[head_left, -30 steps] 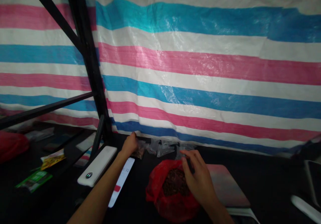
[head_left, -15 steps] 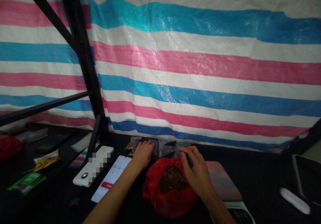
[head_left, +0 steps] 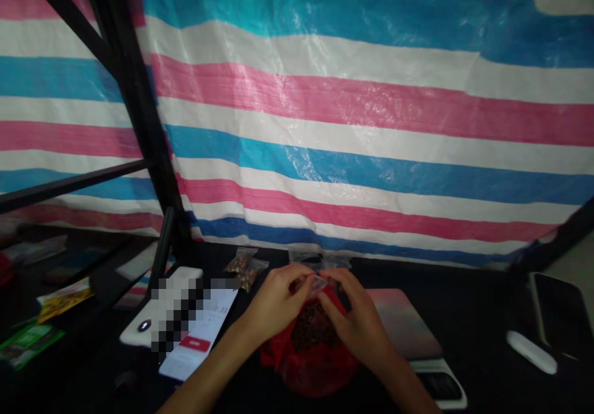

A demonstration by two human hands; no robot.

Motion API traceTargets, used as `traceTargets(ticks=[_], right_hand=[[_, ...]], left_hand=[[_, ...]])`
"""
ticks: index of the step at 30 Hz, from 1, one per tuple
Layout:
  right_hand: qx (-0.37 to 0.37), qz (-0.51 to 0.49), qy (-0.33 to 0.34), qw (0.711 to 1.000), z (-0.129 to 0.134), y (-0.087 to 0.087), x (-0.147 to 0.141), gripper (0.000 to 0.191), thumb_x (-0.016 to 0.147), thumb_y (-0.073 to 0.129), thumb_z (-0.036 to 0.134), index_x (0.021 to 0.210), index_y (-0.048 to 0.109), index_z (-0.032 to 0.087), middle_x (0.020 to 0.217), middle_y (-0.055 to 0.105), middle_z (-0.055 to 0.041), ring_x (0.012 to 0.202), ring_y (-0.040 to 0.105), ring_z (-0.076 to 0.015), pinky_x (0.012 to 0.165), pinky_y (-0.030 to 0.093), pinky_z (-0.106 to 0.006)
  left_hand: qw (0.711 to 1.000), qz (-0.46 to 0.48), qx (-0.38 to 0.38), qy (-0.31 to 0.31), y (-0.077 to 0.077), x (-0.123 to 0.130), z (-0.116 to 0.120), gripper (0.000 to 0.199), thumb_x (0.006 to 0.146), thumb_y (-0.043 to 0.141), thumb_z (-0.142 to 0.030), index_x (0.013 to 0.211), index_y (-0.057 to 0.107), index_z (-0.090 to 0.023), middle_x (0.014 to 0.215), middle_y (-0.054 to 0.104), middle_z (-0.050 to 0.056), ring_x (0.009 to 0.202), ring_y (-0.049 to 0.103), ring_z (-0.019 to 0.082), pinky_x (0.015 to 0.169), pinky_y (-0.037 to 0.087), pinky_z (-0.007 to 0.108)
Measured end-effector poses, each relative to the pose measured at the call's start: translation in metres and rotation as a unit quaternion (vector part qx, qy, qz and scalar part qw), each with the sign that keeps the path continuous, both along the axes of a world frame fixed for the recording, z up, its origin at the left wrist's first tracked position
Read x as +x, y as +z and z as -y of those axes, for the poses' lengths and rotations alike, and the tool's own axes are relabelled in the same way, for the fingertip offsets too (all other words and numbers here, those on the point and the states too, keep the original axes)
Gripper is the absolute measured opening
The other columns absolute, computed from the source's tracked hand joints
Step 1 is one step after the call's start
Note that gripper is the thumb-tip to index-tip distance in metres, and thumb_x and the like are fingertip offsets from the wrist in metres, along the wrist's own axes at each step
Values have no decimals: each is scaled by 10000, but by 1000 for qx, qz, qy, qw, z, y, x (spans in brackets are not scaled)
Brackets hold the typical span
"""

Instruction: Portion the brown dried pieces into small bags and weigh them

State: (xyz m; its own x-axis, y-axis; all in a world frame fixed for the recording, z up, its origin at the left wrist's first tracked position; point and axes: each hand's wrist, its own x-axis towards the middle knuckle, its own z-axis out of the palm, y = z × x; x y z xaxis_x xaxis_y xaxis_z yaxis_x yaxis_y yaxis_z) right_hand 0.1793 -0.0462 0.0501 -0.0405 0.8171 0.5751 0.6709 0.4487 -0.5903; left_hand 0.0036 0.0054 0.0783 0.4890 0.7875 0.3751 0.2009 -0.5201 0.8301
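A small clear plastic bag [head_left: 318, 284] is sitting mostly hidden between the left hand [head_left: 278, 302] and right hand [head_left: 357, 321], while a red plastic bag [head_left: 310, 364] is lying partly covered beneath them. A pixelated patch is masking a white power bank [head_left: 174, 306], a phone screen [head_left: 197, 333] is showing blurred digits, and the frame's left edge is cutting off a green packet [head_left: 28, 346].

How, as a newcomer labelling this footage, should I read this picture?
This picture comes from a camera worn on a person's head, looking forward and down. There is no machine here: these are the person's own bare hands. The left hand and right hand together pinch a small clear plastic bag above an open red plastic bag of dark brown pieces. On the black table lie a phone and small clear bags of brown pieces. A striped tarp hangs behind.
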Motion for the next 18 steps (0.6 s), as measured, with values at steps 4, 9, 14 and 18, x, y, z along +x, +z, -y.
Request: traceTargets(ticks=[4,9,14,18], right_hand=[[-34,-1,-5,999,1,-6,-1,698,789,772,249,1426,486,252,1295,650,-106,1185,610,-283,1033,484,-472],[-129,18,19,991,2,-12,-1,468,879,676,262,1342,615,288,1279,703,-76,1136,663,-276,1000,513,-467],[-164,-72,66,982,2,2,-7,308,959,569,300,1241,691,273,1163,758,-49,1069,700,-259,969,540,-420],[-218,-67,114,967,8,15,-8,282,952,563,286,1201,693,260,1010,772,-30,928,708,-234,860,563,-363]], left_hand=[[974,167,-147,35,-21,8,7,328,904,591,-467,827,695,-165,681,650,-5,610,566,134,576,421,223],[926,275,-244,87,-36,7,8,382,828,693,-545,818,687,-164,671,634,-19,594,549,114,563,422,207],[915,309,-258,-19,-37,2,7,625,798,672,-680,1208,671,-208,1108,729,81,997,679,239,908,529,341],[949,240,-202,-30,-31,0,8,665,749,731,-661,1218,670,-193,1252,686,115,1191,618,281,1052,462,363]])
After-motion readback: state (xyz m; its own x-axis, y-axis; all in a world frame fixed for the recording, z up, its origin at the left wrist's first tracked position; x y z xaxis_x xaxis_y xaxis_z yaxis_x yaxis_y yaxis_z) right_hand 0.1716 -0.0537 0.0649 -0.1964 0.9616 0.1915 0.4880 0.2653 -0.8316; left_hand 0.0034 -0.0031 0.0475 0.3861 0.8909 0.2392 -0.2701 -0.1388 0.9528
